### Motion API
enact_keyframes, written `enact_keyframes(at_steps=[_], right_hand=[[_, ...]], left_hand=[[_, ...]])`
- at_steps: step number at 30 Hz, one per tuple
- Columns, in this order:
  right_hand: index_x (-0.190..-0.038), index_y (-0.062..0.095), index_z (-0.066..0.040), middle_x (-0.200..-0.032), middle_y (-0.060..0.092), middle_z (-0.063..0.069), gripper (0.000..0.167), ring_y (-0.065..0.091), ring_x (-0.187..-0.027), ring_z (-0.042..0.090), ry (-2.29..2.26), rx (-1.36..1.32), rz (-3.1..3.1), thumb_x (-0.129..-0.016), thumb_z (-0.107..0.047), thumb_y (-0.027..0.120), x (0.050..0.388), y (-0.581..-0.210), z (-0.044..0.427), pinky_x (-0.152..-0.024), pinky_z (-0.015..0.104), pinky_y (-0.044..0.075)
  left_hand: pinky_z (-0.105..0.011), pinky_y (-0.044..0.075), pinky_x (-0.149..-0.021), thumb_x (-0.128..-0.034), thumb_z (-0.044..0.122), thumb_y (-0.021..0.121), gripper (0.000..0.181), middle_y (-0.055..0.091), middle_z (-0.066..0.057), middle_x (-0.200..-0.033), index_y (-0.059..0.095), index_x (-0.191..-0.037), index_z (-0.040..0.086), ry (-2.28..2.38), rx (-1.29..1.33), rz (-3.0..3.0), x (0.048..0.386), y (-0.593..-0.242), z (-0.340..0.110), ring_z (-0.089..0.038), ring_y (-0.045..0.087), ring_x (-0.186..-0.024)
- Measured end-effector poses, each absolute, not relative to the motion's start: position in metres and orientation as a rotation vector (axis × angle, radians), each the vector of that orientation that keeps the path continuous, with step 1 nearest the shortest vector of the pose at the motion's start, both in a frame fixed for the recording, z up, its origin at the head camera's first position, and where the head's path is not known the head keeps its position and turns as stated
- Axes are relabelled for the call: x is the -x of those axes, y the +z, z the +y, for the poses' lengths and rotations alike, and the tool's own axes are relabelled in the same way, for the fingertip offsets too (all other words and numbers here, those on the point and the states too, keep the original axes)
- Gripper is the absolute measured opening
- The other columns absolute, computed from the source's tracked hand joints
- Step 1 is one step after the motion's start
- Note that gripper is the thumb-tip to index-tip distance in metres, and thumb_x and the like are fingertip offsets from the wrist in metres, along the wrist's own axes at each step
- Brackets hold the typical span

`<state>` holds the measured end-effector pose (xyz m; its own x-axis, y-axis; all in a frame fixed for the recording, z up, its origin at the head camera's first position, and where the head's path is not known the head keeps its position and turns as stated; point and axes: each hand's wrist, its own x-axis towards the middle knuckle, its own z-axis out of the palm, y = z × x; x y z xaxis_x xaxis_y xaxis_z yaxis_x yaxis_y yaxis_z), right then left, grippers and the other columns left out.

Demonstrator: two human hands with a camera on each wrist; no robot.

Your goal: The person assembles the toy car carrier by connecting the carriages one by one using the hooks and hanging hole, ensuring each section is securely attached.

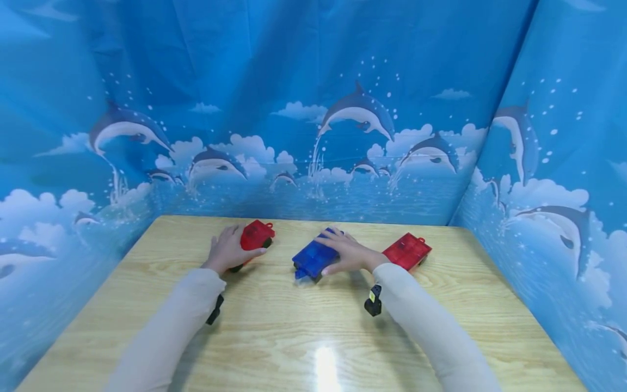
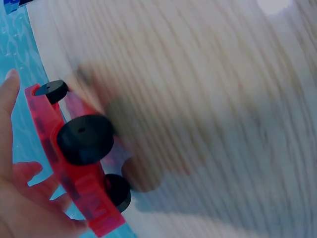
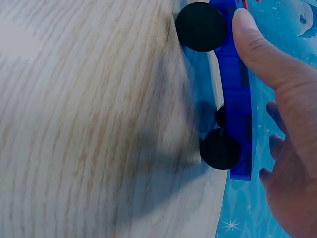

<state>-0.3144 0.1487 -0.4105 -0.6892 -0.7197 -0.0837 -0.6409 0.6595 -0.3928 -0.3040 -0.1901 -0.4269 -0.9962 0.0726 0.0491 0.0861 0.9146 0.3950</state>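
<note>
On the left of the table, my left hand (image 1: pixel 228 250) grips a translucent red toy car (image 1: pixel 256 235) with black wheels, fingers at its left side and thumb along its right. The left wrist view shows that red car (image 2: pixel 74 173) side-on, the hand behind it. Near the middle, my right hand (image 1: pixel 350 253) spans a blue toy car (image 1: pixel 313 257), its thumb on the near side and fingers reaching over the far side. In the right wrist view the thumb touches the blue car's body (image 3: pixel 235 94). Whether either car's wheels touch the table is hard to tell.
A second red toy car (image 1: pixel 407 251) sits on the right, just beyond my right wrist and partly hidden by it. The wooden table (image 1: pixel 274 337) ends at a dolphin-print curtain (image 1: pixel 294 136) at the back and sides. Light glares off the table's front.
</note>
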Motion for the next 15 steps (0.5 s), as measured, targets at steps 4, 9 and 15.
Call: enact_keyframes(at_steps=[4,9,15], right_hand=[[-0.153,0.026,-0.019,-0.161,0.012,0.008,0.088,-0.002,-0.147,0.037,-0.491,1.135,2.628,-0.083,-0.047,0.071,0.318,-0.412,0.145,-0.115,0.059,0.004],[-0.152,0.028,-0.013,-0.159,0.017,0.013,0.088,0.002,-0.146,0.038,-0.488,1.156,2.602,-0.082,-0.046,0.072,0.321,-0.413,0.141,-0.115,0.059,0.006],[-0.152,0.027,-0.012,-0.159,0.017,0.013,0.089,0.002,-0.146,0.037,-0.477,1.137,2.585,-0.082,-0.046,0.072,0.325,-0.418,0.139,-0.115,0.059,0.005]], left_hand=[[-0.064,0.028,-0.106,-0.0809,0.057,0.067,0.098,0.034,-0.027,-0.146,0.026,-0.149,-0.002,-0.673,0.120,-3.020,0.304,-0.430,-0.189,-0.044,0.034,-0.131],[-0.063,0.029,-0.106,-0.0821,0.054,0.068,0.096,0.035,-0.028,-0.146,0.027,-0.148,-0.004,-0.691,0.122,-3.002,0.304,-0.434,-0.189,-0.045,0.035,-0.131],[-0.063,0.030,-0.104,-0.0840,0.053,0.066,0.093,0.036,-0.028,-0.146,0.030,-0.146,-0.006,-0.679,0.108,-2.994,0.304,-0.438,-0.189,-0.045,0.036,-0.131]])
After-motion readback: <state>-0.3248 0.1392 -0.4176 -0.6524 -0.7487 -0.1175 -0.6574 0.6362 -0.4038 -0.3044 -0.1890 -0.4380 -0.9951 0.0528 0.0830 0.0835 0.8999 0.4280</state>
